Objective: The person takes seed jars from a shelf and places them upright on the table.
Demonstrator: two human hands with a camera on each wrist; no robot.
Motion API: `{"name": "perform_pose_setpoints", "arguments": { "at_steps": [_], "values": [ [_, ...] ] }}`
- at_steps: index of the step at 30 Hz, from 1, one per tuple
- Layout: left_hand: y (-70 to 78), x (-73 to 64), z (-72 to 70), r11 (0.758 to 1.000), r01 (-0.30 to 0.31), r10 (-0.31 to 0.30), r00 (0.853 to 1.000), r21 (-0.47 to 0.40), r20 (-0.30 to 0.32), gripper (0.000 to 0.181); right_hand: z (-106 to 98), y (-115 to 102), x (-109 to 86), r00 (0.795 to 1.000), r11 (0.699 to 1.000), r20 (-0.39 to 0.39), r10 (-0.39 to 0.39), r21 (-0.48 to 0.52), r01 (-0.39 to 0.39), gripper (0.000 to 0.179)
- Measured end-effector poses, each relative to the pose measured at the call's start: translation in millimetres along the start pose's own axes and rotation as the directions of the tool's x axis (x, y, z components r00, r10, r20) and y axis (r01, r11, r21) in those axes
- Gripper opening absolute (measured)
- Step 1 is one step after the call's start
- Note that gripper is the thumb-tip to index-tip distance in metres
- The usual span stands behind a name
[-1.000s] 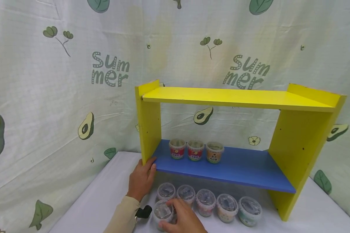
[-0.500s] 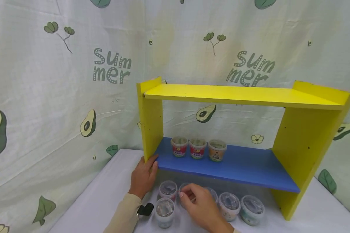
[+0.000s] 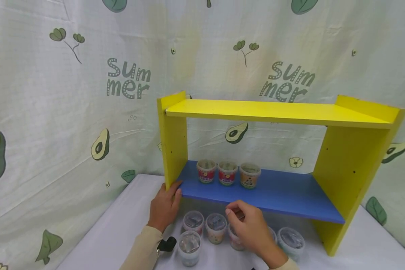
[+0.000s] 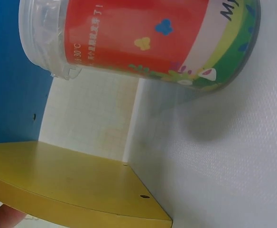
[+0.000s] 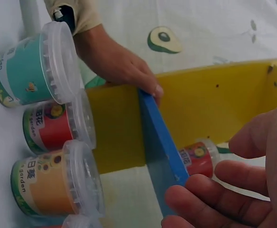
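My right hand [image 3: 254, 230] hangs before the shelf [image 3: 287, 189], its loosely curled fingers [image 5: 243, 178] holding nothing. Beneath it, half hidden, the middle tub [image 3: 234, 241] stands upright on the counter [image 3: 128, 213]; my left hand [image 3: 164, 208], gripping the shelf's left end, is farther.

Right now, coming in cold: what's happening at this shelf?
A person's left hand grips the yellow-and-blue open shelf at its left side panel. Their right hand holds nothing, fingers loosely curled, near the round clear-lidded plastic tubs with coloured labels, which stand on the white tabletop. Three round plastic cups, two red-labelled and one orange-labelled, stand side by side on the blue board.
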State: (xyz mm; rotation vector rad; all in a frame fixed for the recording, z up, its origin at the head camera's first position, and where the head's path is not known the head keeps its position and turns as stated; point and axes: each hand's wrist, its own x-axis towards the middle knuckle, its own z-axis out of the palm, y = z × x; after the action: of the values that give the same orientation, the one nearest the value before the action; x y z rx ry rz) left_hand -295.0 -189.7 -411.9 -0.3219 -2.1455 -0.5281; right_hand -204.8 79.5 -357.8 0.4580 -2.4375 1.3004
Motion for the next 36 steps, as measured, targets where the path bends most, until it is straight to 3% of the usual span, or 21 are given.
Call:
{"name": "perform_pose_setpoints", "arguments": {
  "at_steps": [13, 22, 36],
  "values": [
    [-5.7, -2.6, -0.6, 0.999, -0.039, 0.039, 0.999, 0.009, 0.025, 0.035, -20, 8, 5.8, 0.994, 0.996, -0.078, 0.08, -0.036, -0.083, 0.009],
    [-6.0, -2.2, -0.2, 0.999, -0.044, 0.044, 0.998, 0.018, 0.035, 0.035, -31, 16, 9.1, 0.992, 0.999, -0.118, 0.053, 0.002, -0.054, 0.014],
    [-7.0, -2.3, 2.4, 1.0, -0.023, 0.022, 0.999, 0.02, 0.028, 0.036, -57, 22, 16.4, 0.977, 0.994, -0.202, 0.063, -0.071, -0.079, 0.022]
  ]
}}
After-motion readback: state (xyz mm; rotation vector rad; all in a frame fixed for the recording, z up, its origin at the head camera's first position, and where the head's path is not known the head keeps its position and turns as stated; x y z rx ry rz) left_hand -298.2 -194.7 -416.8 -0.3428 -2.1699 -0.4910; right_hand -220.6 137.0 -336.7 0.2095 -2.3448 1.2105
